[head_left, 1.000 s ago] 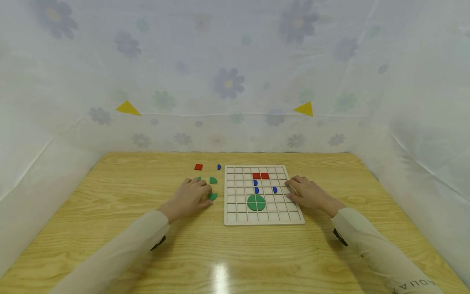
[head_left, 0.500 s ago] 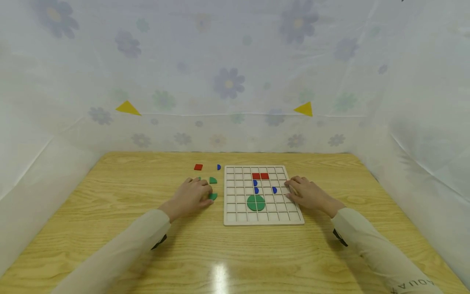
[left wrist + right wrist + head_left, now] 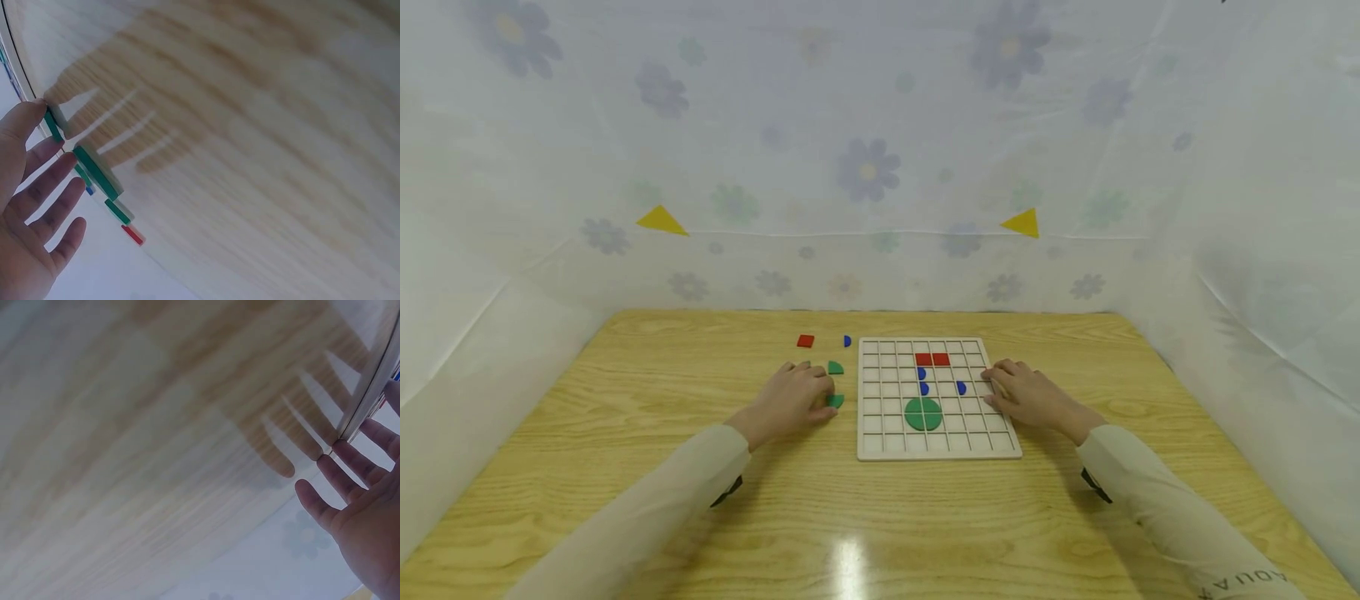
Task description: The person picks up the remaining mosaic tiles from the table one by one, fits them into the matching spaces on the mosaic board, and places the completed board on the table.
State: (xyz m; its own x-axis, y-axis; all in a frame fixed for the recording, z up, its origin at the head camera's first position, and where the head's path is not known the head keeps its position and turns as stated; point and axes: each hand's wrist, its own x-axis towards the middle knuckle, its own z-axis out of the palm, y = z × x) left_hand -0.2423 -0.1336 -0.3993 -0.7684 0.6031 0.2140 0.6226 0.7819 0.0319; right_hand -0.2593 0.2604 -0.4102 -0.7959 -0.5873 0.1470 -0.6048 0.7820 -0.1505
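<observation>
My left hand rests on the table left of the white grid board, fingers loosely bent. Its thumb and index fingertips lie right at the two ends of a green quarter-circle tile, which stays flat on the wood. Another green tile is close by the middle fingertip, hidden under the hand in the head view. At the board's right edge, my right hand touches the rim with spread, relaxed fingertips. Set on the grid are two red squares, several blue half-circles and a green disc of quarter tiles.
Beyond the left hand lie a red square tile, a blue half-circle tile and a further green quarter tile. A flowered white curtain with two yellow triangles encloses the back and sides of the wooden table.
</observation>
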